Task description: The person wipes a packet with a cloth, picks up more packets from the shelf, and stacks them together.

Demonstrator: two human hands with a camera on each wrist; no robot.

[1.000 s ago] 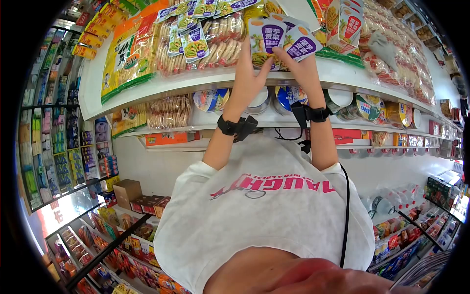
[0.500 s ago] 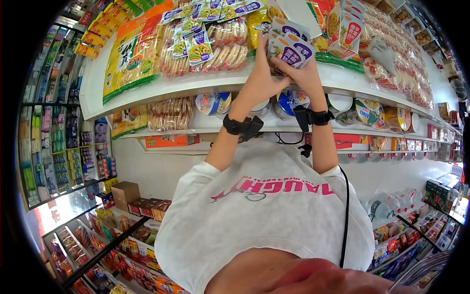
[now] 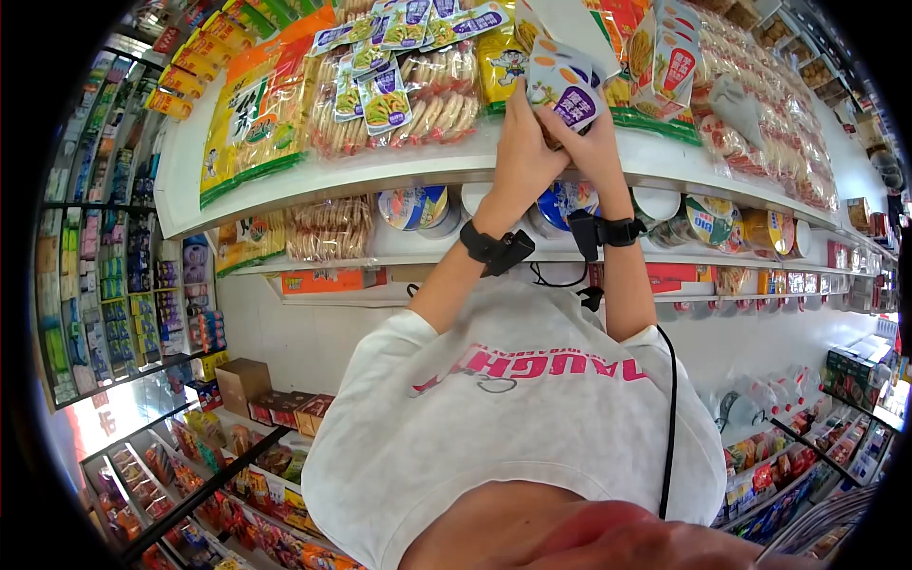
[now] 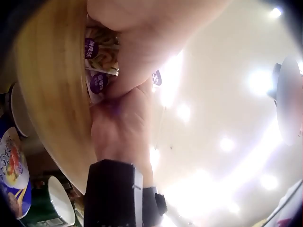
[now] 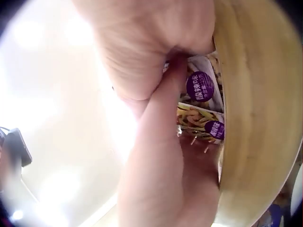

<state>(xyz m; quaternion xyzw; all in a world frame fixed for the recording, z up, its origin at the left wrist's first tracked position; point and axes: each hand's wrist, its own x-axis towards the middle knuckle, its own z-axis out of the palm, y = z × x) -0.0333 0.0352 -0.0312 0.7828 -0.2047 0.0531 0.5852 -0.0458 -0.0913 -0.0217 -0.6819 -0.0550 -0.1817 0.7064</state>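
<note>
Several white and purple food packets [image 3: 575, 103] are held in an overlapping stack above the shelf's front edge in the head view. The right hand [image 3: 596, 150] grips them from the lower right, thumb across the front packet. At the stack's lower left, the left hand [image 3: 524, 160] holds the edge, its fingers partly hidden. The hands touch at their bases. Food pictures and purple labels on the packets [image 4: 100, 81] show beside the left hand [image 4: 151, 35] in the left wrist view. In the right wrist view, packets [image 5: 201, 86] show beneath the right hand [image 5: 147, 47].
The white shelf [image 3: 446, 160] carries similar loose packets [image 3: 385, 98] on bagged snacks [image 3: 442, 90] at left. A white display box [image 3: 579, 33] stands behind the hands, a carton of packets [image 3: 668, 71] right of it. Round tubs [image 3: 413, 207] line the lower shelf.
The fanned packets have come together into a narrower stack. The left hand has moved right, closer to the right hand, and its raised finger has lowered beside the stack.
</note>
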